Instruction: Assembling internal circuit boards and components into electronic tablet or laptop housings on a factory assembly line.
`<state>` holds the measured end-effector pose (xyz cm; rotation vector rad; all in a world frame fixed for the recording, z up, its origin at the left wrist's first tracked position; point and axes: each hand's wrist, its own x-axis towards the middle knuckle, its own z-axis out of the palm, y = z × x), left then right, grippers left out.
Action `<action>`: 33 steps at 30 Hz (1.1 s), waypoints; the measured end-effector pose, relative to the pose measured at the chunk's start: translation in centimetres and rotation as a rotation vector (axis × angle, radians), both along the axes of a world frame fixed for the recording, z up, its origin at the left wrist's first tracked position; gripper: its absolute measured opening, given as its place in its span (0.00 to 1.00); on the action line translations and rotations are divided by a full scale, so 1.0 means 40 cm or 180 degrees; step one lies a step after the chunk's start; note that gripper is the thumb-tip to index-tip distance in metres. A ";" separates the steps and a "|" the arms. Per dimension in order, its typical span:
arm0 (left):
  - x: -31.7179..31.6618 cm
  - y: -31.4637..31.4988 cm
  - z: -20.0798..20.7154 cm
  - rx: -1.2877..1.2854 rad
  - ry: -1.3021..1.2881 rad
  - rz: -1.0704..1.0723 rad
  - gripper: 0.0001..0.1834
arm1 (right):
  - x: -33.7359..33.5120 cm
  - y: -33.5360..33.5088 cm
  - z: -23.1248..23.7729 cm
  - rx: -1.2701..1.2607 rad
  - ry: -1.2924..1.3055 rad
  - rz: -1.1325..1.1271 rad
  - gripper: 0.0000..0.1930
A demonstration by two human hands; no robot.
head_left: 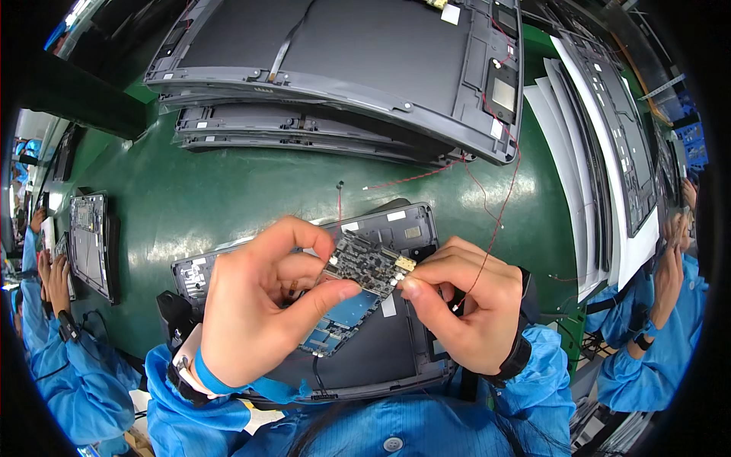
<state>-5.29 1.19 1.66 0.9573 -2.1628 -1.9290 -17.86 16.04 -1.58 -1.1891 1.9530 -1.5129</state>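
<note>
**Steady the circuit board [373, 266] by its edges**

Find it at the centre of the frame, lifted above a dark grey casing [365, 371] on the green table [282, 179]. Pinching its left side between thumb and fingers with the left hand [263, 293]; pinching at its right corner, near white sockets [396, 279], with the right hand [472, 305]. Cannot tell whether gripping anything else there. Probably better to avoid pressing on its face, prevent flexing, push only squarely at the sockets, and leave the red wire [499, 225] slack.
</note>
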 end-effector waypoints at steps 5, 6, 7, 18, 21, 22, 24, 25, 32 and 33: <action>0.003 0.003 0.004 -0.0153 -0.0047 -0.0022 0.12 | 0.001 -0.002 -0.002 -0.0030 0.0106 -0.0033 0.03; 0.000 0.000 0.002 -0.0051 -0.0046 -0.0061 0.12 | -0.002 -0.001 -0.001 -0.0017 0.0107 -0.0047 0.03; 0.002 -0.004 0.000 -0.0053 -0.0054 -0.0054 0.12 | -0.004 -0.001 0.003 0.0004 0.0076 0.0008 0.03; 0.004 -0.023 -0.002 0.0036 -0.0085 -0.0458 0.15 | -0.008 -0.003 -0.004 0.0097 0.0249 0.0070 0.05; 0.004 -0.015 -0.011 0.0190 0.0062 -0.0309 0.13 | -0.007 -0.002 0.000 0.0104 0.0305 0.0077 0.05; 0.004 -0.014 -0.016 0.0203 0.0074 -0.0339 0.13 | -0.006 -0.003 0.000 0.0138 0.0269 0.0057 0.06; -0.001 -0.020 -0.020 0.0403 0.0182 -0.0041 0.11 | -0.010 0.005 0.009 0.0188 0.0253 -0.0011 0.07; -0.006 -0.026 -0.014 0.0322 0.0161 -0.0129 0.10 | -0.015 0.011 0.015 0.0107 0.0299 0.0041 0.09; 0.001 -0.038 -0.028 0.0086 0.0301 -0.0119 0.10 | 0.014 0.299 0.096 0.0014 -0.1056 -0.1652 0.12; 0.003 -0.039 -0.028 0.0099 0.0330 -0.0102 0.10 | 0.024 0.347 0.088 0.0033 -0.1159 -0.1469 0.13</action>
